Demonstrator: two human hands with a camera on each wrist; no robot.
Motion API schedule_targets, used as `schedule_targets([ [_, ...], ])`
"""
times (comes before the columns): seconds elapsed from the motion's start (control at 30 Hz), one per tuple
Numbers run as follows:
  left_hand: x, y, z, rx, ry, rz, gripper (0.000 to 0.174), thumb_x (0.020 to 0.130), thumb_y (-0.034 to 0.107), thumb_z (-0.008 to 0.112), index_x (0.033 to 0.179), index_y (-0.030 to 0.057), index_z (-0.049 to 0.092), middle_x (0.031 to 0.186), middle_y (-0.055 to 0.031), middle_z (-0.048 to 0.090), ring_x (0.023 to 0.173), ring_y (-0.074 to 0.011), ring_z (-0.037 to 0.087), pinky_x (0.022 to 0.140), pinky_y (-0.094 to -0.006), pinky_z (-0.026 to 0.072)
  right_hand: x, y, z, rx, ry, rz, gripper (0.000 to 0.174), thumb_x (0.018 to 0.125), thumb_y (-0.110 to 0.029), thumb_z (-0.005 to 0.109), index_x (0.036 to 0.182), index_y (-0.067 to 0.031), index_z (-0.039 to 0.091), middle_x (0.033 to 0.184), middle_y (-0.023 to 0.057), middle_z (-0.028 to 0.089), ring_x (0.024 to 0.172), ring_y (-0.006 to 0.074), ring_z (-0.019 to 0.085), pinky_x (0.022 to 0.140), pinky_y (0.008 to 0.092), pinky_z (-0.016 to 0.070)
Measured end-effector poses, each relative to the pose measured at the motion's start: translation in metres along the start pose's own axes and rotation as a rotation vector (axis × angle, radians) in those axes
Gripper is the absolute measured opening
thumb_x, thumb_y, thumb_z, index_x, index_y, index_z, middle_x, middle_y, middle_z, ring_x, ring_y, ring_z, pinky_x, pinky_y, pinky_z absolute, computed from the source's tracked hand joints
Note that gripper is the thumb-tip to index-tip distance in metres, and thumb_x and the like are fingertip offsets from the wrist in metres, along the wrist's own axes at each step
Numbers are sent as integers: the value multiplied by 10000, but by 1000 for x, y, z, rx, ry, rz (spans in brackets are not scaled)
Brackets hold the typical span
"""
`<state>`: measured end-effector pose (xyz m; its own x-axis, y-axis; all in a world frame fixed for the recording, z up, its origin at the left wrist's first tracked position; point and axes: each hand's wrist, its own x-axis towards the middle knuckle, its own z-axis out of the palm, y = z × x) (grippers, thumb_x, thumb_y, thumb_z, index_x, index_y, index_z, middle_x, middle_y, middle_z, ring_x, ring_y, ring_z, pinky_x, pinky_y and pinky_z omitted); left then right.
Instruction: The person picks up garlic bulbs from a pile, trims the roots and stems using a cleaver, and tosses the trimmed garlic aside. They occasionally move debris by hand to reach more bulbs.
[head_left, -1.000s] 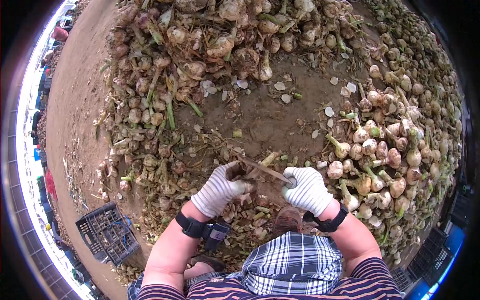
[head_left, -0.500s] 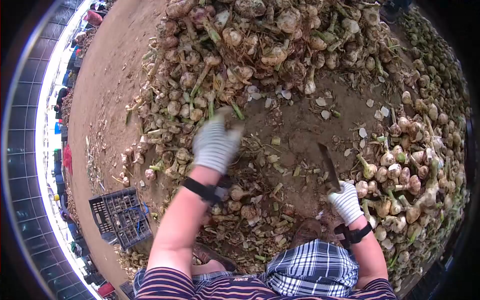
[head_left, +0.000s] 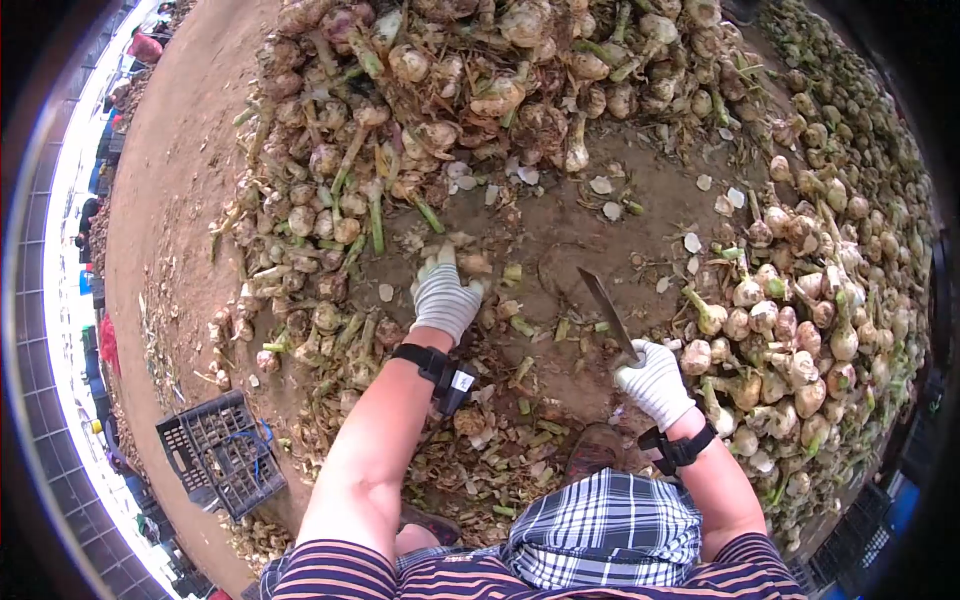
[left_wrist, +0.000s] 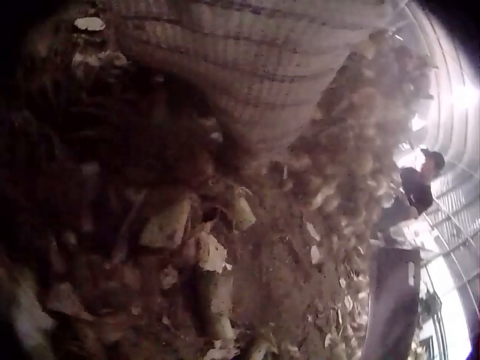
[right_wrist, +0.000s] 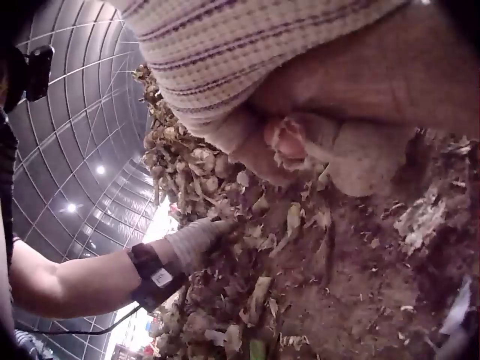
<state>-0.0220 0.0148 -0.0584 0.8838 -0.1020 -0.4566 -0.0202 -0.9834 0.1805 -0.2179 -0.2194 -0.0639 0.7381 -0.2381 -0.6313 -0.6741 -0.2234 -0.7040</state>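
In the head view my left hand (head_left: pixel 447 297), in a striped white glove, is low over the littered ground before the garlic heap. A blurred tan garlic bulb (head_left: pixel 474 263) shows at its fingertips, between fingers and thumb; its far side blends into the litter. My right hand (head_left: pixel 655 383), gloved alike, grips a knife (head_left: pixel 606 308) by the handle, its long dark blade angled up and left over bare soil. The left wrist view is dim, with the glove (left_wrist: pixel 255 67) across its top and cut stem pieces (left_wrist: pixel 166 223) below.
A large heap of untrimmed garlic (head_left: pixel 470 75) rises ahead. More garlic bulbs (head_left: pixel 785 320) spread along the right. Cut stems and peelings (head_left: pixel 490 470) lie around my feet. A black plastic crate (head_left: pixel 222 455) stands at lower left. Another person (left_wrist: pixel 421 184) shows in the left wrist view.
A second ago both hands met, the knife across a garlic stem. The left hand then swung out to the heap and has since drawn back rightward; the right hand moved right, keeping the knife.
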Motion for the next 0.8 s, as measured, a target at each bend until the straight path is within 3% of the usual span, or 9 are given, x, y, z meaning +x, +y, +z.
schedule_targets([
  [0.07, 7, 4, 1, 36, -38, -106, 749, 735, 311, 713, 1366, 69, 391, 1391, -253, 391, 1283, -398, 382, 1058, -419, 341, -2, -6, -2, -85, -6, -19, 210, 682, -95, 605, 876, -14, 610, 638, 45, 598, 561, 147, 534, 555, 280, 442],
  [0.13, 4, -2, 7, -6, 5, -52, 700, 731, 265, 736, 1340, 116, 425, 1307, -182, 506, 1231, -289, 469, 1037, -438, 356, -3, -4, -2, -264, 30, -106, 146, 688, -123, 601, 817, -53, 607, 647, 90, 610, 578, 238, 564, 573, 322, 456],
  [0.2, -15, -7, 5, -744, -154, 166, 663, 746, 90, 714, 1346, 131, 435, 1231, -134, 568, 1121, -214, 554, 961, -347, 436, -15, -36, -7, -285, 52, -110, 92, 697, -144, 588, 768, -87, 601, 673, 121, 614, 616, 312, 584, 579, 370, 469],
  [0.23, -30, -2, 6, -862, -104, 278, 667, 764, -36, 651, 1366, 114, 407, 1183, -89, 590, 1043, -145, 573, 902, -257, 460, -19, -48, -9, -396, 84, -231, 82, 699, -147, 587, 759, -91, 598, 675, 121, 616, 622, 317, 595, 574, 379, 472],
  [0.33, -67, 15, -10, -1129, -164, 449, 678, 778, -53, 637, 1382, 86, 363, 1187, -73, 580, 1053, -124, 560, 931, -249, 444, -20, -68, -9, -569, 134, -440, 57, 707, -156, 588, 736, -108, 594, 673, 134, 612, 636, 333, 612, 562, 402, 481],
  [0.43, -69, 3, 13, -942, -226, 480, 684, 786, -26, 657, 1376, 18, 314, 1188, -86, 576, 1057, -149, 568, 950, -287, 455, -22, -78, -9, -649, 97, -519, 60, 705, -157, 599, 715, -100, 582, 650, 140, 600, 619, 335, 609, 549, 412, 474],
  [0.57, -91, 34, -20, -1426, -326, 88, 495, 878, 118, 594, 1294, -1, 354, 1125, -84, 577, 965, -187, 589, 892, -358, 505, -28, -83, -8, -690, 59, -550, 55, 703, -152, 598, 721, -100, 590, 639, 138, 600, 600, 338, 610, 532, 416, 476],
  [0.7, -91, 15, 27, -1128, -232, 403, 385, 968, 348, 446, 1252, 91, 404, 1076, -66, 579, 833, -186, 602, 826, -362, 528, -31, -100, 2, -668, -3, -572, 90, 710, -177, 591, 734, -91, 600, 675, 143, 615, 636, 336, 623, 558, 418, 493],
  [0.8, -104, 31, 25, -1977, -523, -318, 354, 966, 343, 441, 1225, 102, 432, 1036, -53, 596, 862, -171, 598, 802, -334, 526, -32, -105, 9, -652, -29, -591, 105, 705, -183, 594, 740, -84, 599, 692, 148, 619, 660, 334, 628, 576, 421, 497],
])
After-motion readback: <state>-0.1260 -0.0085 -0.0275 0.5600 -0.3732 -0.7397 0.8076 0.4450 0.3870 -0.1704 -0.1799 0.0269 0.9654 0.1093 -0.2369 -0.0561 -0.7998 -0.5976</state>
